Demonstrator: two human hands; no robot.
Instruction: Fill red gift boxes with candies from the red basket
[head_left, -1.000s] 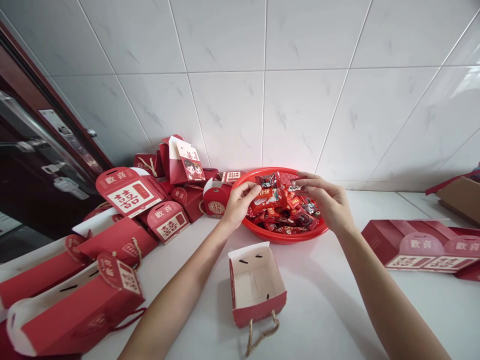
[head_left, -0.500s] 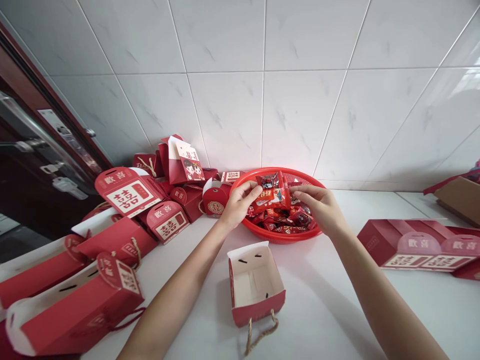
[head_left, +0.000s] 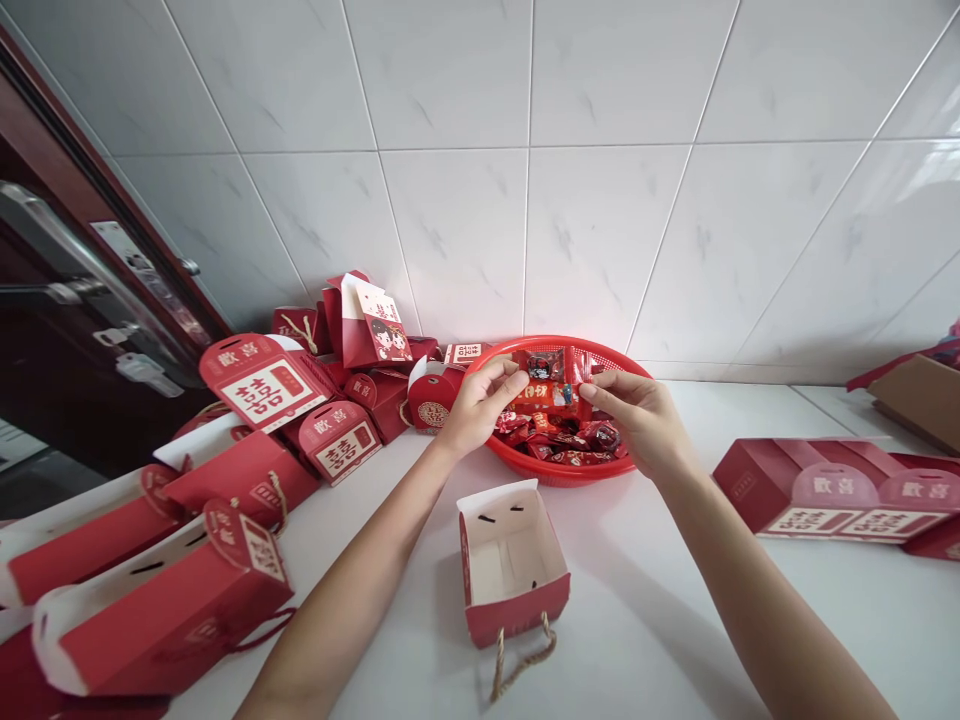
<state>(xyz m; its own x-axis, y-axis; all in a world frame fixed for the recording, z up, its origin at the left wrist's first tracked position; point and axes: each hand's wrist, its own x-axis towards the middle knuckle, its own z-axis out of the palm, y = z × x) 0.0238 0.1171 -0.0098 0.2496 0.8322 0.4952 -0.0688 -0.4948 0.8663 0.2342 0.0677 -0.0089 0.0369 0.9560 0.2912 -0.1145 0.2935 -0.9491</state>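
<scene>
Between my two hands, over a red plastic basket (head_left: 525,474), is a red wrapped candy packet (head_left: 551,393) with a clear window. My left hand (head_left: 480,405) pinches its left end between thumb and fingers. At its right end, my right hand (head_left: 637,410) pinches the packet's edge. More red wrapped candies (head_left: 577,445) lie in the basket below. Nearer to me stands a small open red box (head_left: 517,615), pale inside and holding nothing, with a twisted rope handle drooping over its front.
Several red gift boxes (head_left: 262,390), some open, crowd the left side of the white counter (head_left: 637,600). Closed red boxes (head_left: 810,485) stand at the right, with an open cardboard box (head_left: 922,395) behind them. A tiled wall (head_left: 450,230) rises at the back; a dark door (head_left: 60,350) is at far left.
My right hand's fingers have come down onto the packet's right end. The packet has turned slightly and shifted a little to the right. My left hand has barely moved.
</scene>
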